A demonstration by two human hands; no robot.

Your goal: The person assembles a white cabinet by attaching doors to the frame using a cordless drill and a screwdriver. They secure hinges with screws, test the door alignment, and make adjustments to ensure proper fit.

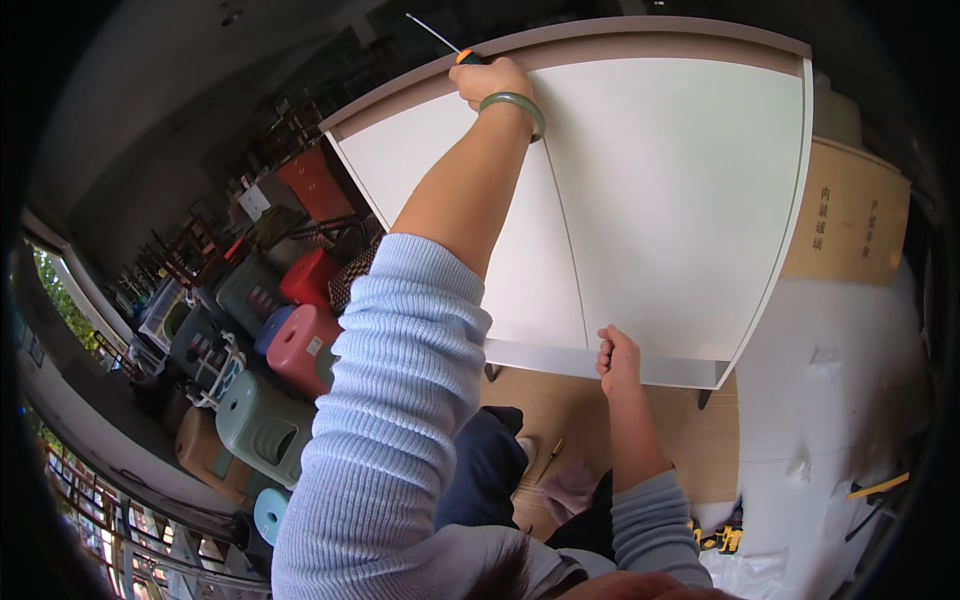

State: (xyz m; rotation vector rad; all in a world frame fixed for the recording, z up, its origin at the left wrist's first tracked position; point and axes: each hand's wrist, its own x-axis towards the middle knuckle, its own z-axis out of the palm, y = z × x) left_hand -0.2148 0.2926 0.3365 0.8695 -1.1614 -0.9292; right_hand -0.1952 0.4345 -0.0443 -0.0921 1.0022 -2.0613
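A white two-door cabinet [675, 202] with a brownish top edge stands before me on short dark legs. My left hand [495, 81], a green bangle at its wrist, is at the cabinet's upper edge, closed around a screwdriver [469, 57] with an orange and black handle, its shaft pointing up and left. Low on the cabinet, near the lower end of the gap between the doors, my right hand [621, 360] is curled; whether it holds anything small cannot be told.
Plastic stools [300, 345] crowd the left side. A cardboard box [847, 214] bearing writing stands at right. On the floor lie another screwdriver [552, 456], a pinkish cloth [566, 491] and yellow-black power tools [724, 536].
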